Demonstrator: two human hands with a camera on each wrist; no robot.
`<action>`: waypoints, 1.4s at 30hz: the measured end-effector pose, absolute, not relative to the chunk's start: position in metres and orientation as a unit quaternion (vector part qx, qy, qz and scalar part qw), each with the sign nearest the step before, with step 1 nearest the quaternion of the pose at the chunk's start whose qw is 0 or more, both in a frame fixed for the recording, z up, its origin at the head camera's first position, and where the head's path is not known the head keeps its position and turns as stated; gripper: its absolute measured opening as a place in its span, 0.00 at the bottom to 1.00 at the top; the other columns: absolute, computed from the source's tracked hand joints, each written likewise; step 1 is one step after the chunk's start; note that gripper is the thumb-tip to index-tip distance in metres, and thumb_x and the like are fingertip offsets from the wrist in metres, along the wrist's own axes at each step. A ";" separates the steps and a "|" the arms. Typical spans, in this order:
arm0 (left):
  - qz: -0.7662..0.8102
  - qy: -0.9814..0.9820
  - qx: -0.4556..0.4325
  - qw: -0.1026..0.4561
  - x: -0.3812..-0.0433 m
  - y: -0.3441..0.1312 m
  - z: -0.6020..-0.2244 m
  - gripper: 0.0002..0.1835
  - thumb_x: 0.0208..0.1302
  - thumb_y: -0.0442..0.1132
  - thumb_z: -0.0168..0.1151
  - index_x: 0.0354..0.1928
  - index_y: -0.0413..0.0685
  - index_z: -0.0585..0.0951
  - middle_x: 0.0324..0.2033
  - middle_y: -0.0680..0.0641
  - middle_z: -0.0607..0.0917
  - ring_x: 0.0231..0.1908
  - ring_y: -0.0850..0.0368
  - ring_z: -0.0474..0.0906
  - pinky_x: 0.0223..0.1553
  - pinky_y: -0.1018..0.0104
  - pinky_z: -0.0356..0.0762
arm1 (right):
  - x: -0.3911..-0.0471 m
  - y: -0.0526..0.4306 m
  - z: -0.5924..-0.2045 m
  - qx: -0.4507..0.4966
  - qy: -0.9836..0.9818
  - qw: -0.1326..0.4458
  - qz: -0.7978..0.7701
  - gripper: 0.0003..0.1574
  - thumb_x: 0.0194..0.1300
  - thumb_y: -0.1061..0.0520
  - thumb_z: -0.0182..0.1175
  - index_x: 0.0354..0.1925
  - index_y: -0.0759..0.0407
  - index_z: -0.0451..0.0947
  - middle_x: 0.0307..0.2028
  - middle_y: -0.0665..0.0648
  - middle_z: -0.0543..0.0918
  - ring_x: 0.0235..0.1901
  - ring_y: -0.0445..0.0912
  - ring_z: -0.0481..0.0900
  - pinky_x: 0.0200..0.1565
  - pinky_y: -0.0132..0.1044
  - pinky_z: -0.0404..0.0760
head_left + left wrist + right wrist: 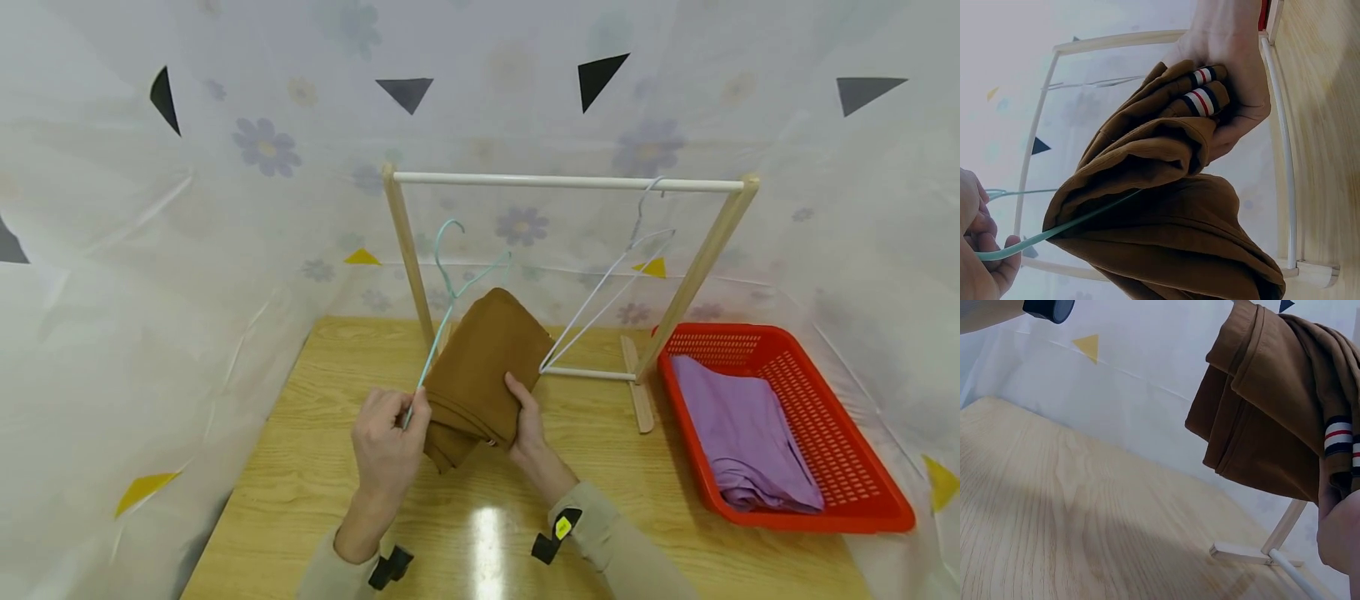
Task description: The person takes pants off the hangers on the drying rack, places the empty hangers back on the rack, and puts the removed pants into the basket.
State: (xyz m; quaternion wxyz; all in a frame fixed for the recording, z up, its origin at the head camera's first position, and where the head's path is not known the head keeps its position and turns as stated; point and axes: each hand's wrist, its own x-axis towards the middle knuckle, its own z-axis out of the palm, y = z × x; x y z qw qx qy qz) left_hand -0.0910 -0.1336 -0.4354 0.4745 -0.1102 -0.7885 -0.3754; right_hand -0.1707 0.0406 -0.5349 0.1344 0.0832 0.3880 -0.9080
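Observation:
My left hand (388, 442) pinches the lower end of a teal wire hanger (453, 293), whose hook points up. My right hand (531, 429) grips a folded brown garment (487, 358), thumb on top and the other fingers hidden beneath. In the left wrist view, the hanger's lower part runs into a fold of the brown garment (1141, 162). Bands striped navy, white and red show on the cloth beside the right hand (1235, 75). Both hands are above the table, in front of the rack.
A rack with a white top bar (525, 179) and wooden legs stands at the back of the wooden table (300, 492). From its right part hangs a pale wire hanger (595, 295). At the right sits a red basket (825, 408) holding a folded purple garment (742, 425).

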 end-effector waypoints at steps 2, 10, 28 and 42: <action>-0.372 -0.789 -0.109 0.476 -0.091 -0.134 -0.436 0.17 0.59 0.25 0.65 0.15 0.42 0.74 0.11 0.47 0.73 0.20 0.57 0.64 0.21 0.73 0.62 | -0.170 0.039 -0.533 0.083 0.388 0.129 -0.909 0.15 0.76 0.42 0.54 0.53 0.46 0.73 0.41 0.40 0.89 0.40 0.36 0.88 0.47 0.31 0.86; -0.364 -0.796 -0.103 0.472 -0.091 -0.134 -0.438 0.16 0.60 0.27 0.65 0.16 0.41 0.74 0.12 0.47 0.73 0.20 0.56 0.66 0.21 0.71 0.63 | -0.170 0.037 -0.529 0.092 0.405 0.096 -0.905 0.18 0.74 0.45 0.60 0.58 0.48 0.72 0.41 0.42 0.89 0.40 0.38 0.89 0.45 0.33 0.87; -0.359 -0.796 -0.101 0.477 -0.090 -0.135 -0.443 0.16 0.59 0.26 0.65 0.16 0.42 0.74 0.12 0.48 0.73 0.19 0.57 0.65 0.21 0.72 0.62 | -0.172 0.029 -0.508 0.129 0.452 0.068 -0.880 0.24 0.72 0.47 0.65 0.60 0.53 0.71 0.39 0.43 0.88 0.38 0.38 0.88 0.43 0.34 0.87; -0.354 -0.801 -0.088 0.475 -0.095 -0.134 -0.450 0.17 0.57 0.23 0.67 0.16 0.43 0.74 0.11 0.50 0.70 0.19 0.61 0.62 0.20 0.74 0.60 | -0.177 0.027 -0.493 0.091 0.496 0.081 -0.860 0.28 0.72 0.48 0.66 0.64 0.52 0.68 0.41 0.45 0.87 0.39 0.41 0.88 0.42 0.37 0.88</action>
